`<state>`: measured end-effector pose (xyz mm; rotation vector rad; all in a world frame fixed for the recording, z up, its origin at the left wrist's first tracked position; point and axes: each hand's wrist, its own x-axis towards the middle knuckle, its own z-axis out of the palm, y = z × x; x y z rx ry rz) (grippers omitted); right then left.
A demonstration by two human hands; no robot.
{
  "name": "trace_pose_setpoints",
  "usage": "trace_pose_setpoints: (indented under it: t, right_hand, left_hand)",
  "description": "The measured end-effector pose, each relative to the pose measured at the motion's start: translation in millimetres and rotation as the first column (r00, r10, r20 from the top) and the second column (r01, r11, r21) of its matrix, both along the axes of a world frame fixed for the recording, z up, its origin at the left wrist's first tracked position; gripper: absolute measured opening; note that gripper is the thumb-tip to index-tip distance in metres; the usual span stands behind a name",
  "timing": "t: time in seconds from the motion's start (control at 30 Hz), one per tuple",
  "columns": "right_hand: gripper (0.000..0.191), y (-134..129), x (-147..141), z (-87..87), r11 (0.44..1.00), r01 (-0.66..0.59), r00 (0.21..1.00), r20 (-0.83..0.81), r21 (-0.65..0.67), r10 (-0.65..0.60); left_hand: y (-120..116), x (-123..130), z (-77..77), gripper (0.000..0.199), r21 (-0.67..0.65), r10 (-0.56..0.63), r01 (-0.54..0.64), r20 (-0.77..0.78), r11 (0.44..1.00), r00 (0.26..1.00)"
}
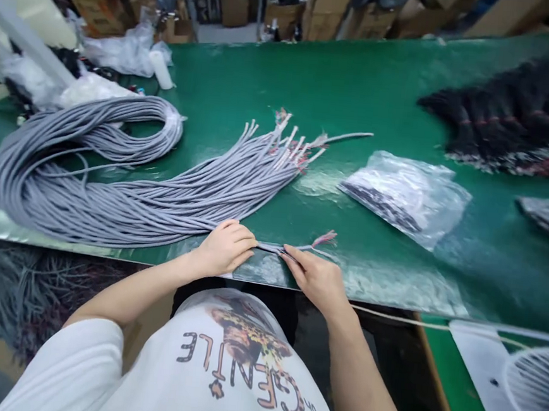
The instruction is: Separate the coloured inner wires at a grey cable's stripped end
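Observation:
Near the front edge of the green table, my left hand point(227, 247) is closed around a grey cable point(269, 248). My right hand point(315, 273) pinches the same cable a short way to the right, between thumb and fingers. Past my right fingers, the cable's end fans out into fine reddish wires point(324, 238). Directly behind my left hand lies a thick bundle of grey cables point(170, 207), looped at the left, with stripped whitish and red ends pointing right. Whether my left hand grips more than one cable is hidden.
A clear plastic bag point(408, 194) with dark contents lies right of the cable ends. Bundled black cables point(514, 117) cover the far right. Crumpled plastic and a white bottle point(161, 70) sit at the back left. A white fan point(526, 383) stands low at the right.

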<state>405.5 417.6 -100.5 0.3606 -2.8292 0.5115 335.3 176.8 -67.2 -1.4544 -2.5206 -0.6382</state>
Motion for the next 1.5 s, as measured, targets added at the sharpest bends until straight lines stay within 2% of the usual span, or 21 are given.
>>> trace_pose_setpoints:
  t: [0.1, 0.17, 0.27, 0.33, 0.43, 0.53, 0.6, 0.67, 0.73, 0.8, 0.83, 0.9, 0.97, 1.03, 1.13, 1.17, 1.2, 1.23, 1.27, 1.37, 1.5]
  right_hand:
    - [0.040, 2.0, -5.6, 1.0, 0.999, -0.021, 0.999, -0.036, 0.026, 0.022]
    - [0.045, 1.6, -9.6, 3.8, 0.998, -0.021, 1.000, -0.019, 0.062, 0.022]
    - [0.052, 0.2, -16.3, 8.1, 0.992, -0.037, 0.999, 0.025, 0.121, 0.034]
    - [0.055, 0.0, -21.2, 10.4, 0.989, -0.063, 0.998, 0.031, 0.135, 0.060]
    - [0.061, 1.2, -28.8, 12.8, 0.982, -0.110, 0.994, 0.033, 0.150, 0.106]
    - [0.066, 3.4, -35.5, 14.3, 0.979, -0.151, 0.988, 0.050, 0.136, 0.145]
    - [0.067, 4.4, -38.9, 15.4, 0.978, -0.177, 0.983, 0.065, 0.106, 0.171]
    - [0.067, 4.2, -40.6, 17.1, 0.977, -0.197, 0.979, 0.077, 0.082, 0.191]
    - [0.066, 2.2, -40.3, 19.8, 0.977, -0.201, 0.977, 0.086, 0.069, 0.195]
    - [0.064, -1.0, -38.2, 23.0, 0.980, -0.191, 0.978, 0.098, 0.064, 0.184]
    - [0.061, -2.8, -36.9, 24.5, 0.981, -0.185, 0.978, 0.112, 0.064, 0.177]
    - [0.054, -5.9, -34.5, 26.8, 0.981, -0.182, 0.973, 0.155, 0.072, 0.169]
    - [0.044, -8.0, -32.8, 28.3, 0.980, -0.183, 0.964, 0.211, 0.082, 0.163]
    - [0.035, -9.3, -31.2, 29.3, 0.981, -0.170, 0.958, 0.249, 0.095, 0.142]
    - [0.030, -11.7, -28.0, 31.0, 0.986, -0.129, 0.957, 0.274, 0.106, 0.096]
    - [0.029, -12.6, -26.6, 31.5, 0.988, -0.114, 0.957, 0.279, 0.103, 0.081]
    - [0.029, -13.5, -25.2, 31.8, 0.990, -0.098, 0.957, 0.281, 0.100, 0.067]
    - [0.029, -14.4, -23.8, 31.9, 0.992, -0.084, 0.958, 0.283, 0.096, 0.053]
    - [0.028, -15.0, -22.5, 31.7, 0.993, -0.070, 0.958, 0.284, 0.091, 0.041]
    - [0.029, -15.5, -19.8, 29.8, 0.997, -0.038, 0.960, 0.279, 0.072, 0.017]
    - [0.028, -13.9, -19.6, 27.1, 0.999, -0.024, 0.964, 0.267, 0.039, 0.013]
  left_hand:
    - [-27.3, 12.7, 2.8, 0.016, 0.171, 0.103, -0.106, 0.028, 0.980, 0.994]
    - [-47.8, 21.2, 5.7, 0.014, 0.249, 0.210, -0.221, 0.070, 0.943, 0.975]
    - [-82.7, 31.6, 9.6, 0.013, 0.314, 0.449, -0.467, 0.132, 0.827, 0.884]
    - [-108.9, 36.1, 10.6, 0.014, 0.343, 0.624, -0.635, 0.159, 0.692, 0.765]
    - [-152.2, 37.7, 8.8, 0.019, 0.393, 0.822, -0.809, 0.192, 0.436, 0.536]
    - [-199.1, 33.0, 4.6, 0.025, 0.464, 0.905, -0.870, 0.277, 0.167, 0.322]
    - [-229.3, 28.6, 2.5, 0.030, 0.516, 0.901, -0.857, 0.369, 0.007, 0.230]
    - [-254.0, 24.9, 1.9, 0.034, 0.554, 0.876, -0.825, 0.446, -0.111, 0.182]
    - [-269.1, 22.2, 3.0, 0.036, 0.565, 0.863, -0.810, 0.477, -0.159, 0.164]
    - [-273.0, 18.3, 5.7, 0.036, 0.554, 0.865, -0.822, 0.470, -0.132, 0.178]
    - [-270.8, 15.0, 7.8, 0.035, 0.545, 0.866, -0.834, 0.457, -0.092, 0.203]
    - [-259.0, 4.4, 13.9, 0.032, 0.525, 0.860, -0.851, 0.420, 0.031, 0.290]
    - [-238.1, -12.1, 22.8, 0.030, 0.491, 0.827, -0.846, 0.374, 0.206, 0.419]
    - [-208.8, -33.2, 33.8, 0.030, 0.417, 0.756, -0.810, 0.341, 0.411, 0.559]
    - [-154.0, -68.9, 47.6, 0.042, 0.173, 0.601, -0.664, 0.306, 0.728, 0.738]
    - [-135.2, -81.2, 49.5, 0.051, 0.066, 0.555, -0.594, 0.285, 0.802, 0.781]
    - [-117.3, -93.6, 49.8, 0.060, -0.043, 0.522, -0.530, 0.260, 0.847, 0.812]
    - [-101.0, -105.7, 48.3, 0.069, -0.146, 0.505, -0.483, 0.233, 0.863, 0.831]
    - [-86.7, -117.3, 45.5, 0.076, -0.242, 0.504, -0.455, 0.212, 0.857, 0.838]
    - [-58.0, -145.2, 33.3, 0.091, -0.447, 0.535, -0.411, 0.192, 0.794, 0.823]
    - [-44.7, -157.7, 22.4, 0.090, -0.522, 0.494, -0.363, 0.135, 0.772, 0.859]
